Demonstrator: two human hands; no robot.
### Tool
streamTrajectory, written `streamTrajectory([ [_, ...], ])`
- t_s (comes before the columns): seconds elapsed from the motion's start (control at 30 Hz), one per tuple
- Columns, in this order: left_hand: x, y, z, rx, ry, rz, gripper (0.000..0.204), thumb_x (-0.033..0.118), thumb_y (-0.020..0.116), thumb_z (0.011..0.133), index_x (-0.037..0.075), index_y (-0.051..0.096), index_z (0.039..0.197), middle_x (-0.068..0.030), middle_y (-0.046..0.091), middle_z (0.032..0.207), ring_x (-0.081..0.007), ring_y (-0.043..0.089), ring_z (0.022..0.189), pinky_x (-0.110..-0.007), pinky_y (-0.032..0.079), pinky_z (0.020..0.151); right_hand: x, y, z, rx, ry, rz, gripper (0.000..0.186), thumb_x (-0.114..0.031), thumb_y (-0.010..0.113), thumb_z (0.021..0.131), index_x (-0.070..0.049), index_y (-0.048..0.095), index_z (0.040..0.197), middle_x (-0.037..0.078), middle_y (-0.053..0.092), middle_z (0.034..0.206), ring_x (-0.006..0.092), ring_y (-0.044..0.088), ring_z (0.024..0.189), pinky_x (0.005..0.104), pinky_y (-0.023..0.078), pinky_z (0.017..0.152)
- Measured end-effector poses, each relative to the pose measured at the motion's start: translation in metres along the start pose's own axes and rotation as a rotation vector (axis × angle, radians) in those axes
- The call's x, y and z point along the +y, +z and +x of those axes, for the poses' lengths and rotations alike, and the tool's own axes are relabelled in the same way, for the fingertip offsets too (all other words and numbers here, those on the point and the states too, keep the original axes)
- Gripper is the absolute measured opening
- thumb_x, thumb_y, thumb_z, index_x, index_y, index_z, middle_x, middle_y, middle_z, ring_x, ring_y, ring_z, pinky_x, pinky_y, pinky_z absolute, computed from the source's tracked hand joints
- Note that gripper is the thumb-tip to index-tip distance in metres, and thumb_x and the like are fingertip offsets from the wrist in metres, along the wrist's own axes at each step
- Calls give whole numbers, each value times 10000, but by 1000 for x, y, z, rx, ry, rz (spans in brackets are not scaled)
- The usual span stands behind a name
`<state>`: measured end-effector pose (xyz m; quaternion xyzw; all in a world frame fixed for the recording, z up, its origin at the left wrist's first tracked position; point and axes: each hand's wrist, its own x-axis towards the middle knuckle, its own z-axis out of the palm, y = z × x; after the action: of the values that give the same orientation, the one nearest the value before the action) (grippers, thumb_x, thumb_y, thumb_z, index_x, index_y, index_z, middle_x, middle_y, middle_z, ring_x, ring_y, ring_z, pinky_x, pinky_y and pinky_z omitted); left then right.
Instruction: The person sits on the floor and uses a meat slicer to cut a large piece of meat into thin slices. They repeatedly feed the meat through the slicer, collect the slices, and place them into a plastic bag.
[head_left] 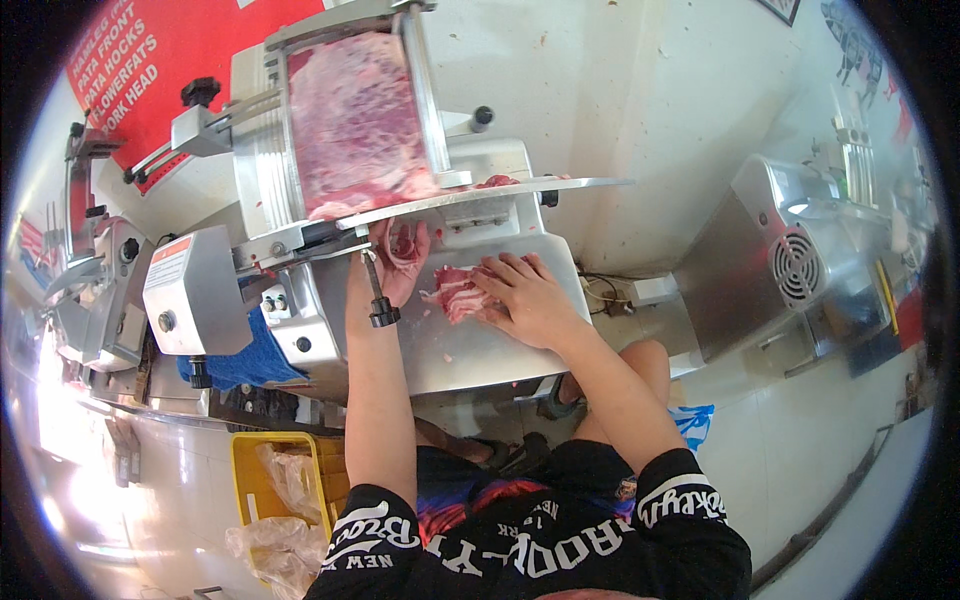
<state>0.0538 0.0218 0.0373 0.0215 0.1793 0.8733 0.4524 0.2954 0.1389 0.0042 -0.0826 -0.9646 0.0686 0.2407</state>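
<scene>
A large slab of marbled red meat (355,120), slightly blurred, lies in the steel slicer's carriage (262,170). Just below the long metal edge, my left hand (398,285) is closed on a slice of meat (404,245), partly hidden by a hanging black knob (384,315). On the steel receiving plate (460,365), my right hand (520,305) rests on folded, fat-streaked meat slices (455,295), its fingers apart and slightly bent. Small red scraps (495,182) show above the metal edge.
Other steel machines stand left (105,310) and right (760,265). A blue cloth (260,350) lies beside the control housing (195,290). Below are a yellow crate (322,470) with clear plastic bags and my legs (645,375). A red sign hangs on the wall behind.
</scene>
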Motion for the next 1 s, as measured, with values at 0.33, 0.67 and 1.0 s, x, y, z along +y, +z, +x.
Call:
streamTrajectory([
  [0.33, -14, -31, -12, -311, 96, 669, 518, 91, 600, 954, 47, 484, 1457, -108, 536, 1493, -195, 515, 1366, -227, 439, 710, 18, 0, 4, 107, 151, 511, 645, -417, 659, 943, -30, 510, 1438, 242, 542, 1417, 402, 512, 1317, 507, 398, 1109],
  [0.67, -66, 17, -37, -274, 275, 1771, 377, 52, 734, 883, -39, 632, 1234, -126, 668, 1168, -216, 637, 1023, -359, 513, 916, 17, -25, 4, 78, 595, 560, 381, -193, 688, 882, -16, 610, 1211, 251, 627, 1212, 382, 619, 1103, 496, 484, 941],
  [1.0, -16, -16, 11, -70, 271, 538, 359, 237, 714, 893, 67, 661, 1204, -118, 678, 1140, -215, 645, 1035, -336, 528, 887, 8, 13, 5, 141, 47, 165, 302, -156, 654, 832, -21, 685, 1100, 188, 656, 1203, 389, 575, 1191, 529, 435, 1034],
])
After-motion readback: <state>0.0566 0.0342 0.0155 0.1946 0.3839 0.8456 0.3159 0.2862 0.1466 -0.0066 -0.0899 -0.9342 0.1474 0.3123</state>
